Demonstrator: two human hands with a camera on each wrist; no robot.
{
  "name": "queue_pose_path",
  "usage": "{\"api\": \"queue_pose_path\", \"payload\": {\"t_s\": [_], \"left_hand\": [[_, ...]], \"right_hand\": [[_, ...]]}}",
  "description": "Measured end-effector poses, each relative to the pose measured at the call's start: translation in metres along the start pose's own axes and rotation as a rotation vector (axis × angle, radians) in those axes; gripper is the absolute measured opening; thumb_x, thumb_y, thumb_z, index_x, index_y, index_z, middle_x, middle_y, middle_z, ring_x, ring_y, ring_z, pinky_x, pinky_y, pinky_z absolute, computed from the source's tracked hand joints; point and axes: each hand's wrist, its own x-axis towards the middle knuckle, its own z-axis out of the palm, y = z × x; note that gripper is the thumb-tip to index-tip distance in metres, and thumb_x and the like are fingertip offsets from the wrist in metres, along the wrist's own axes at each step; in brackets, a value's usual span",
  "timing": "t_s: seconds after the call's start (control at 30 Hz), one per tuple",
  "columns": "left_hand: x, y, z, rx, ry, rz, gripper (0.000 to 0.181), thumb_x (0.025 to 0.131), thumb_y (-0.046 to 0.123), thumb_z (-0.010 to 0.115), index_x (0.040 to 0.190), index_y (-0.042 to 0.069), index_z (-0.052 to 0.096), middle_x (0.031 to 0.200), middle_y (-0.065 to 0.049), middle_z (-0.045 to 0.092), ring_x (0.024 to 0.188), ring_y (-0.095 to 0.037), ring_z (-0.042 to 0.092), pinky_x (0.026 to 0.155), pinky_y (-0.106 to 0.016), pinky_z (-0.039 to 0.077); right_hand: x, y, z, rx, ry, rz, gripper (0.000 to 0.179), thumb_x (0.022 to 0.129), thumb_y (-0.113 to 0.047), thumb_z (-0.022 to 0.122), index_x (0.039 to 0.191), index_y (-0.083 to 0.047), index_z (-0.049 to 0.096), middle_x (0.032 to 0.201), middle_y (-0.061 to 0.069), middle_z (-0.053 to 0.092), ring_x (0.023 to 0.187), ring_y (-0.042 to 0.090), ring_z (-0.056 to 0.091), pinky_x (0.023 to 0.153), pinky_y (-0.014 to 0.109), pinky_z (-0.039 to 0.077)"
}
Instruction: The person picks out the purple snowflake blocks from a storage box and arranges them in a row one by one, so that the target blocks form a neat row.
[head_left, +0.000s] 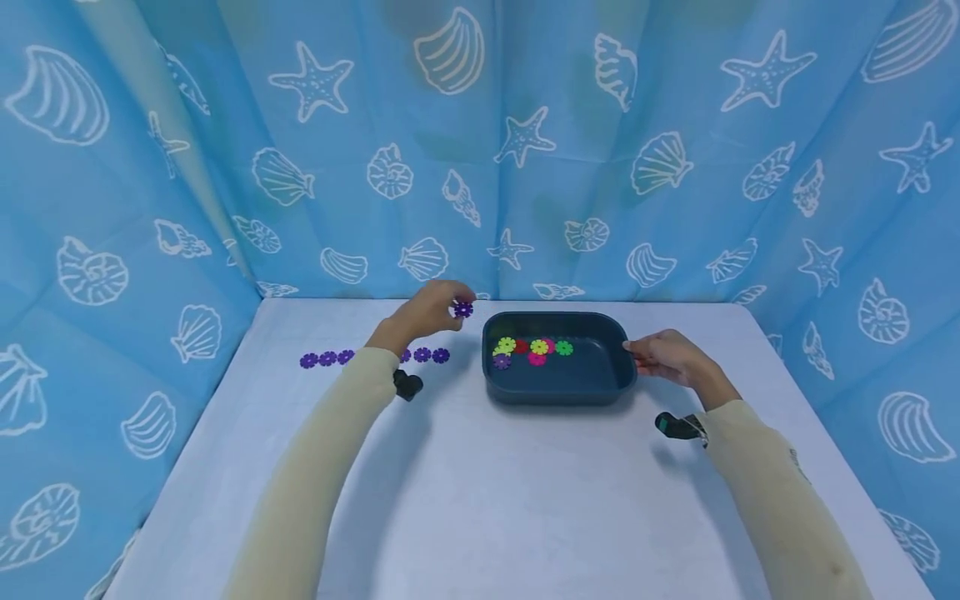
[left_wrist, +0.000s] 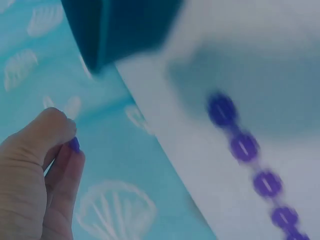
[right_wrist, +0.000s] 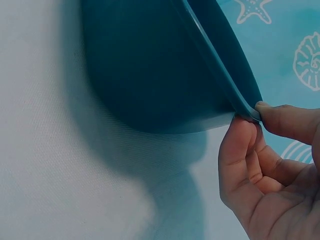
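Observation:
My left hand [head_left: 429, 311] pinches a purple flower-shaped disc [head_left: 463, 309] between thumb and fingers, raised just left of the tub. In the left wrist view only a sliver of that disc [left_wrist: 74, 144] shows past the thumb. Below the left forearm, a row of purple discs [head_left: 327, 358] lies on the table, its middle hidden by the arm. My right hand [head_left: 672, 357] grips the right rim of a dark blue-grey tub [head_left: 558, 392], thumb on top and fingers beneath the lip, as seen on the tub wall [right_wrist: 150, 75]. Several yellow, green, red, pink and purple discs [head_left: 537, 359] lie inside the tub's left half.
A white cloth [head_left: 525, 500] covers the table. Blue curtains [head_left: 480, 167] with shell and starfish prints enclose the back and sides, close to the table's far edge. Black devices [head_left: 678, 426] are strapped at both wrists.

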Motion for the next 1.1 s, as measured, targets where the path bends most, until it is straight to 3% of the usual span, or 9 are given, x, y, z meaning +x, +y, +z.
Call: {"api": "queue_pose_path", "payload": {"t_s": [0.27,0.5,0.67,0.87,1.1], "left_hand": [[-0.053,-0.065,-0.027,0.009,0.028,-0.208,0.047,0.087,0.003,0.071,0.133,0.008,0.058,0.128,-0.009,0.059,0.124,-0.03,0.049,0.102,-0.046,0.044],[-0.108,-0.124,-0.032,-0.021,0.077,-0.4,0.046,0.089,0.0,0.068,0.133,0.003,0.056,0.131,-0.016,0.056,0.125,-0.037,0.048,0.105,-0.053,0.039],[-0.143,-0.159,-0.034,-0.01,0.076,-0.498,0.044,0.09,-0.001,0.064,0.133,-0.002,0.054,0.131,-0.023,0.055,0.125,-0.043,0.046,0.104,-0.057,0.039],[-0.17,-0.183,-0.033,0.006,0.057,-0.547,0.043,0.09,-0.002,0.063,0.132,-0.005,0.054,0.132,-0.027,0.053,0.127,-0.047,0.042,0.105,-0.06,0.034],[-0.178,-0.189,-0.029,0.046,0.062,-0.535,0.04,0.089,-0.005,0.062,0.128,-0.009,0.056,0.127,-0.03,0.055,0.123,-0.048,0.046,0.104,-0.06,0.035]], "right_hand": [[0.0,0.004,-0.002,-0.004,-0.002,-0.007,0.045,0.099,-0.023,0.057,0.127,0.011,0.049,0.096,0.01,0.056,0.082,0.017,0.058,0.08,0.029,0.056],[-0.003,0.001,0.001,0.025,-0.016,-0.003,0.048,0.099,-0.022,0.058,0.13,0.013,0.047,0.096,0.009,0.056,0.081,0.016,0.058,0.077,0.026,0.056],[-0.004,-0.001,0.003,0.018,-0.01,0.001,0.049,0.098,-0.023,0.058,0.131,0.012,0.046,0.095,0.008,0.056,0.082,0.016,0.057,0.077,0.027,0.056],[-0.003,-0.001,0.001,0.021,-0.012,-0.003,0.048,0.099,-0.022,0.058,0.13,0.012,0.047,0.094,0.008,0.056,0.081,0.016,0.058,0.077,0.026,0.056],[-0.001,0.0,0.0,0.017,-0.023,-0.015,0.048,0.099,-0.023,0.057,0.129,0.012,0.047,0.093,0.008,0.057,0.081,0.016,0.058,0.077,0.026,0.056]]}}
